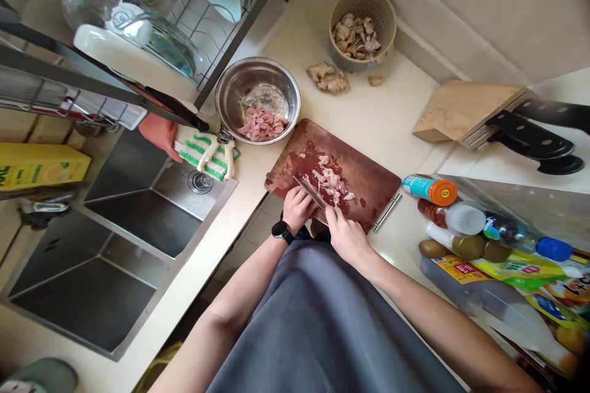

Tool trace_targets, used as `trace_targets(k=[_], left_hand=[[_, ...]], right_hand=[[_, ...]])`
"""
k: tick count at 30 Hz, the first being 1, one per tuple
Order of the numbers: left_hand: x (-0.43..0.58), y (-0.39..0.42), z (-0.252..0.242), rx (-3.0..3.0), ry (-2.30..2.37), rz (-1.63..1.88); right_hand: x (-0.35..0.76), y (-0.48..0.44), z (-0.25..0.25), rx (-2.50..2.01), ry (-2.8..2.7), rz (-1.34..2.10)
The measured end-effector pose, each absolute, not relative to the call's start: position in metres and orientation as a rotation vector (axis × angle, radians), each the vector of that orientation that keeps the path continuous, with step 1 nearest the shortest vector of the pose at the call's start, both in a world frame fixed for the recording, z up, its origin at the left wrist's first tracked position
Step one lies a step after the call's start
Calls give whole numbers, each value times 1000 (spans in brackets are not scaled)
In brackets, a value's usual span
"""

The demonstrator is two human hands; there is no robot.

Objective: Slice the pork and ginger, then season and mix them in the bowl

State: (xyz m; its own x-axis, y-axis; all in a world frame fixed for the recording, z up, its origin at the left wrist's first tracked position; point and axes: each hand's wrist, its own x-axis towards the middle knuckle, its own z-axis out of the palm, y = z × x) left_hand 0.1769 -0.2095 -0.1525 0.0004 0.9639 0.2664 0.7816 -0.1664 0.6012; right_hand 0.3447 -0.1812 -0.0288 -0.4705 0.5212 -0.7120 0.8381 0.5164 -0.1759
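My right hand (349, 234) is closed round a knife (311, 191), whose blade slants across the near part of a reddish-brown cutting board (369, 175). Beside the blade, my left hand (297, 207) rests at the board's near edge with its fingers curled together. Whatever lies under those fingers is hidden. Pieces of pale raw meat (332, 179) are scattered beyond the knife on the wet board. Behind the board's left corner stands a steel bowl (222, 101) with cut pink meat (262, 124) inside.
At left are a double sink (184, 258), scissors (220, 156) on a striped cloth, and a dish rack (244, 31). Ginger (328, 77) and a strainer (338, 52) of garlic-like pieces sit at the back. A knife block (468, 110) and several bottles (461, 218) stand right.
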Motion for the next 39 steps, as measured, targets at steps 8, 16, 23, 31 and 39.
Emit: trace_targets(k=[8, 16, 23, 31, 39], left_hand=[[181, -210, -157, 1940, 1855, 909], [179, -209, -156, 1954, 1826, 913], [180, -206, -156, 1953, 1808, 938], [174, -211, -152, 1971, 1809, 974], [177, -214, -160, 1985, 1813, 949]], right_hand=[[326, -160, -33, 1078, 2160, -705], [326, -157, -41, 1070, 2200, -718], [336, -148, -50, 1147, 2238, -821], [329, -162, -36, 1154, 2247, -675], [333, -176, -31, 1037, 2142, -606]])
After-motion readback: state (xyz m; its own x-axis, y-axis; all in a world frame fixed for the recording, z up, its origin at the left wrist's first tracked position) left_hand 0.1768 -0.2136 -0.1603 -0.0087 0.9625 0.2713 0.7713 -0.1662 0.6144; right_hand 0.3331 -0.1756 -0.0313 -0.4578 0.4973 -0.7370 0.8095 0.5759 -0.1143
